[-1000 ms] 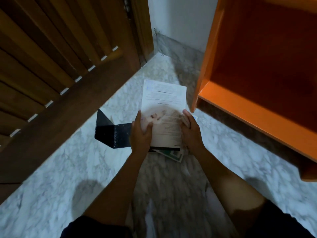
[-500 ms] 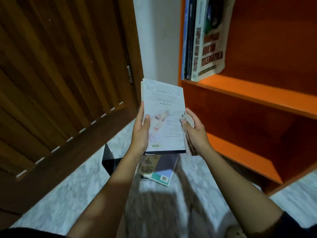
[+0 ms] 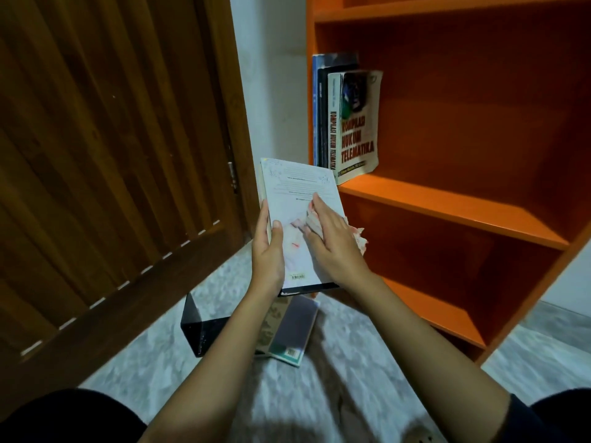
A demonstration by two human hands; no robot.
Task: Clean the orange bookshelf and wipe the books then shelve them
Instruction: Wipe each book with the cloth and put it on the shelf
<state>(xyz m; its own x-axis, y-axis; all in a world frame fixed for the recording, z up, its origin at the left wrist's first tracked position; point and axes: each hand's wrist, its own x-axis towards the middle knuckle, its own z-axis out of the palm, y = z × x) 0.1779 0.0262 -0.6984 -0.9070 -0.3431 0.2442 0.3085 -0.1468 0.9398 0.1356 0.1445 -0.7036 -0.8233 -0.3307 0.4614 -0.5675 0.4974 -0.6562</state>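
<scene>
Gripping the book (image 3: 295, 193) by its left edge, the left hand (image 3: 267, 251) curls round it, thumb on the cover. The right hand (image 3: 332, 241) lies flat on the same cover, fingers nearly straight, pressing a cloth (image 3: 358, 238) against it. The book's long axis runs away from the person, its top edge pointing up toward the orange bookshelf (image 3: 447, 207). Below the hands, more books (image 3: 295, 327) lie on the floor beside a black bookend (image 3: 198, 327). Beyond, up and right, the shelved books (image 3: 351, 123) stand upright at the shelf's left end, with free board to their right. The right hand is nearer that gap. Judgement: shelving requires lifting the book up-right.
</scene>
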